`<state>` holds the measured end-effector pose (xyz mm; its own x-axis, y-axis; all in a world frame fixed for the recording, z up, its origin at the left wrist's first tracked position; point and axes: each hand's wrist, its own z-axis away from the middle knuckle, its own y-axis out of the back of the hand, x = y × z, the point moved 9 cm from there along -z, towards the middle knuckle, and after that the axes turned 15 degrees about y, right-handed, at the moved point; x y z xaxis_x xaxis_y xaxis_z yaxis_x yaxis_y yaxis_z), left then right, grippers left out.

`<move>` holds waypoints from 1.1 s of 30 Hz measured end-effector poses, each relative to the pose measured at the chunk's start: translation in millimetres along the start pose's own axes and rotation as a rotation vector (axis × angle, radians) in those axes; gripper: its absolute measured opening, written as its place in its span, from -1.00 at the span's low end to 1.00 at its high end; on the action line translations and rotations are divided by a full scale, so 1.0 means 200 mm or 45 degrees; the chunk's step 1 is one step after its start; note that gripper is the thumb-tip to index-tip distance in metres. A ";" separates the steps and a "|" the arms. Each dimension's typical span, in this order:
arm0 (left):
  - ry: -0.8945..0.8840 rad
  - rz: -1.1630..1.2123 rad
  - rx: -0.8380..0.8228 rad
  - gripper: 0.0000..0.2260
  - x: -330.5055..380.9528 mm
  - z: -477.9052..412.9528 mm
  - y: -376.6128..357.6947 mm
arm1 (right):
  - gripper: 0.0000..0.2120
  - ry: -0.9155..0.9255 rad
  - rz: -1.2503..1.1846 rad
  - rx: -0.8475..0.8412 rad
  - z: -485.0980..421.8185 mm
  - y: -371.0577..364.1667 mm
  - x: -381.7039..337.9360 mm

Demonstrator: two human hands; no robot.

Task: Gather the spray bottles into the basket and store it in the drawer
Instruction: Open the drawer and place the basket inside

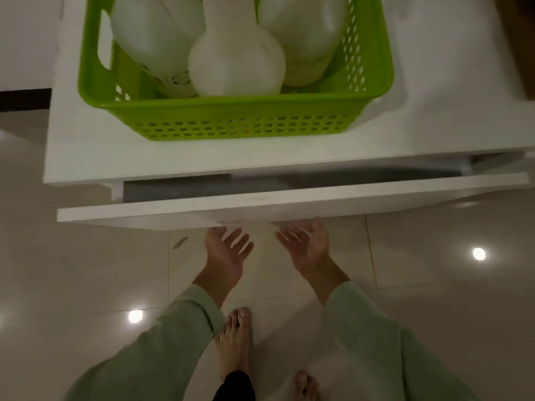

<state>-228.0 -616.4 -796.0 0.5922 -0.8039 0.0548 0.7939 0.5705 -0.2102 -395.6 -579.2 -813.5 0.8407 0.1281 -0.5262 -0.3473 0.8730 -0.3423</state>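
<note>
A green perforated basket point(237, 123) stands on the white cabinet top point(86, 151). Three white spray bottles lie inside it: one at the left point(150, 33), one in the middle point(236, 65), one at the right point(307, 27); their heads are cut off by the frame. Below, the white drawer point(260, 204) is pulled out a little, showing a dark gap. My left hand point(227, 250) and my right hand point(307, 244) are palm-up just under the drawer front's lower edge, fingers spread, holding nothing.
Glossy beige floor tiles point(434, 299) reflect ceiling lights. My bare feet point(234, 340) stand right in front of the cabinet. A dark strip point(23, 98) runs along the floor at the left of the cabinet.
</note>
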 end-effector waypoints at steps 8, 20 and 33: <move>-1.689 -1.585 0.337 -0.72 -0.03 1.10 -0.17 | -0.66 1.844 1.699 -0.534 1.00 -0.29 -0.65; -1.593 -2.355 0.693 -0.61 -0.12 1.27 -0.23 | -0.60 1.547 2.579 -0.679 1.07 -0.31 -0.67; -1.476 -2.298 0.653 -0.67 -0.36 1.33 0.06 | -0.68 1.423 2.656 -0.738 1.26 0.00 -0.56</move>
<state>-225.3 -506.5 -542.2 -0.9614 -0.0594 0.2685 0.2733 -0.3140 0.9092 -385.0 -475.2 -558.0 -0.9549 -0.0766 -0.2870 -0.2694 -0.1841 0.9453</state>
